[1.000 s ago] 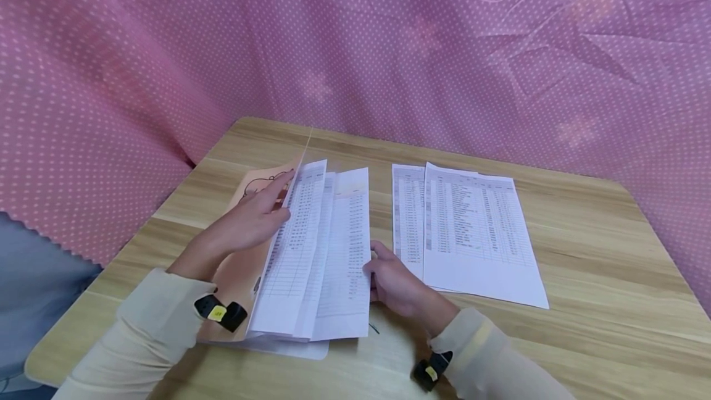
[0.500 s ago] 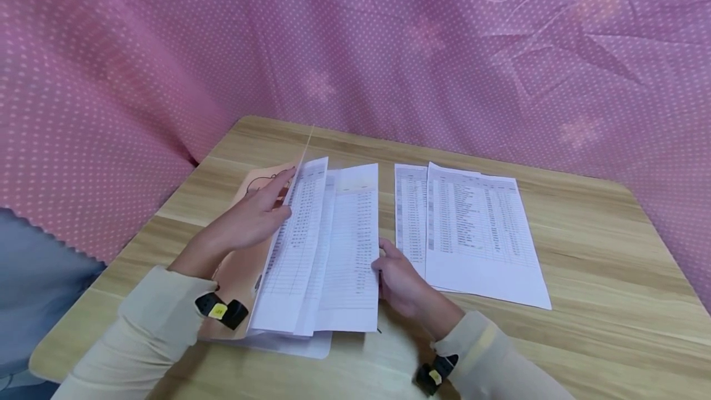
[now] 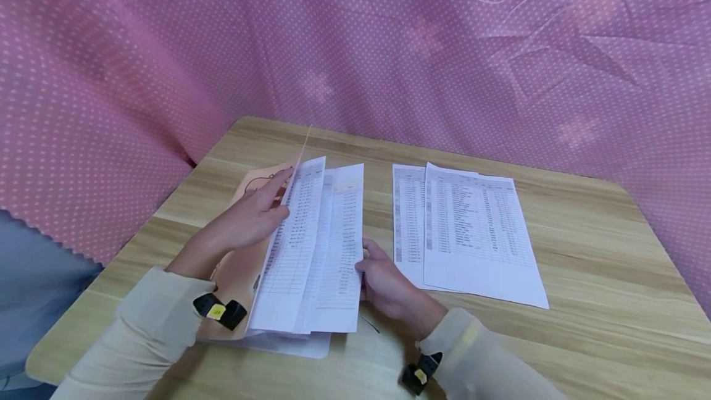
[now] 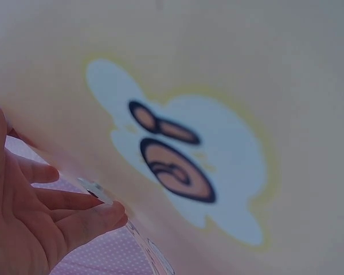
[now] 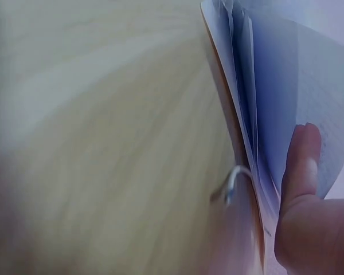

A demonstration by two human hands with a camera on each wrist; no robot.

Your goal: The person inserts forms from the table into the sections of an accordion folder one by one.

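Left hand [image 3: 244, 224]: fingers straight, pressing the folder cover [image 3: 240, 270] back.
Right hand [image 3: 389, 289]: thumb pinching the sheets [image 3: 333, 245], at its 10 o'clock.

Cream sleeves [image 3: 161, 313], black-and-yellow wrist bands [image 3: 219, 312]

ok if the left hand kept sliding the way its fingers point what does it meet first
Probably the raised peach cartoon-printed folder cover it already touches, beside the standing white printed sheets; the left hand points up-table, though depth is unclear.

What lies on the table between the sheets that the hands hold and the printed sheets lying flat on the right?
Between the held sheets and the flat sheets only bare wooden table shows in the head view.
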